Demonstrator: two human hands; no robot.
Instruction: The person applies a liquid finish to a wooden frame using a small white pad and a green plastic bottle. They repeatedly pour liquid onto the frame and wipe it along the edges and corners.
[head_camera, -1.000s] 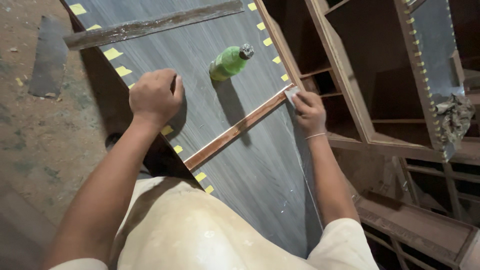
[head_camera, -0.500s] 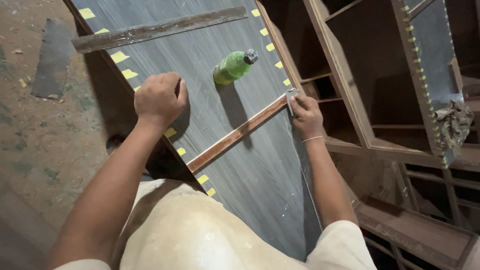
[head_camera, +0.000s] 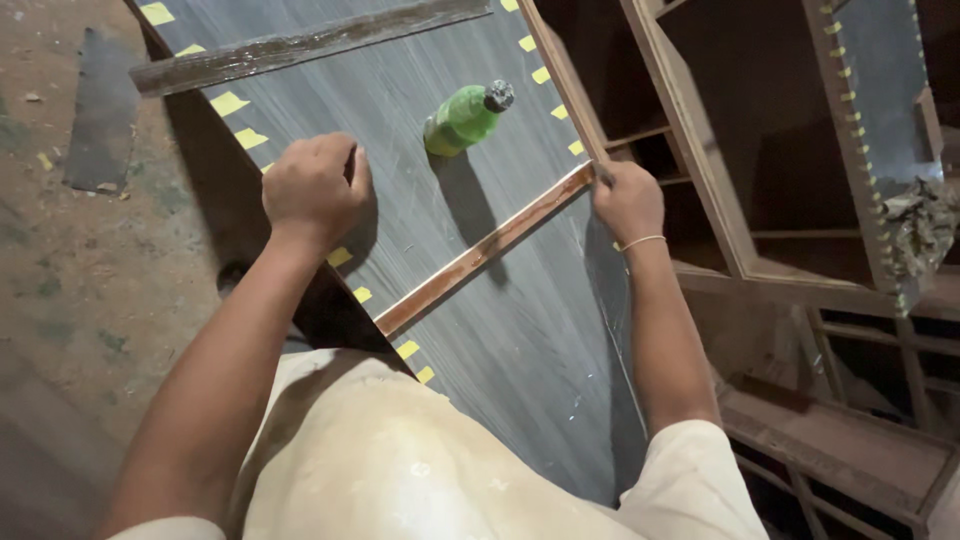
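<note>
Wooden strip (head_camera: 480, 252) spans grey panel (head_camera: 520, 340) edge to edge; right hand (head_camera: 628, 200) grips end, steadying; left hand (head_camera: 315, 185) fisted, pressing panel's left edge.

Bottle (head_camera: 463, 119) on panel (head_camera: 500, 330), behind strip (head_camera: 480, 252); cabinet frame (head_camera: 740, 200) right.

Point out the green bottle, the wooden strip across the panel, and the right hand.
green bottle (head_camera: 458, 122), head view, on the middle of its body.
wooden strip (head_camera: 480, 252), head view, on its middle stretch.
right hand (head_camera: 628, 200), head view, on the back of the hand.
</note>
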